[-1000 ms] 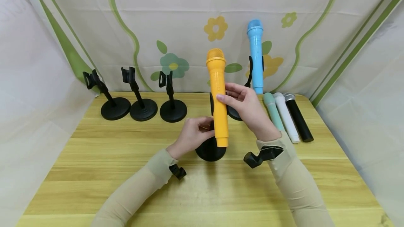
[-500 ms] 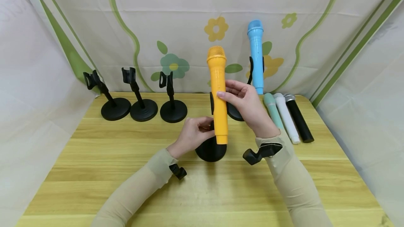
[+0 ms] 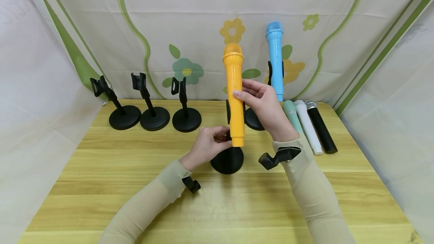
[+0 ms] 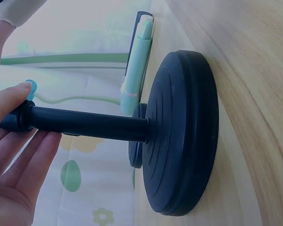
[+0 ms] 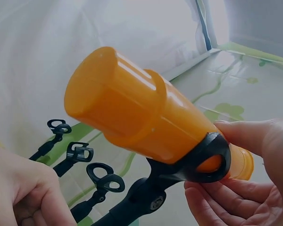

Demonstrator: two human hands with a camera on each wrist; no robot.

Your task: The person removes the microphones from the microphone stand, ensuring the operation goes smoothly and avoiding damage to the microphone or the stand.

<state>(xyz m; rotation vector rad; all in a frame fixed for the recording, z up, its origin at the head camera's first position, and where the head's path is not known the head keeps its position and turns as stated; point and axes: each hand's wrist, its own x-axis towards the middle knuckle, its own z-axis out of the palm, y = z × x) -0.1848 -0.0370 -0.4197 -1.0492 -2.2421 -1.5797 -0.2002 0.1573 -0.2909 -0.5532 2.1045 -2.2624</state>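
Observation:
An orange microphone [image 3: 234,97] stands nearly upright in the middle of the head view. My right hand [image 3: 266,106] pinches its body between thumb and fingers. In the right wrist view the microphone [image 5: 132,108] sits in the black clip [image 5: 212,162] of a desk stand. My left hand [image 3: 207,144] grips that stand's upright just below the clip. The left wrist view shows the stand's post [image 4: 89,123] and its round base [image 4: 181,134] on the table, with the thumb and fingers around the post's upper end.
Three black stands [image 3: 186,119] with bare clips stand at the back left. A blue microphone [image 3: 276,61] sits in another stand behind my right hand. Green, white [image 3: 308,127] and black [image 3: 321,129] microphones lie at the right of the wooden table [image 3: 217,210]. A patterned cloth hangs behind.
My right hand has moved upward with the orange microphone, which now sits higher against the stand's clip. The left hand and the stand stay in place.

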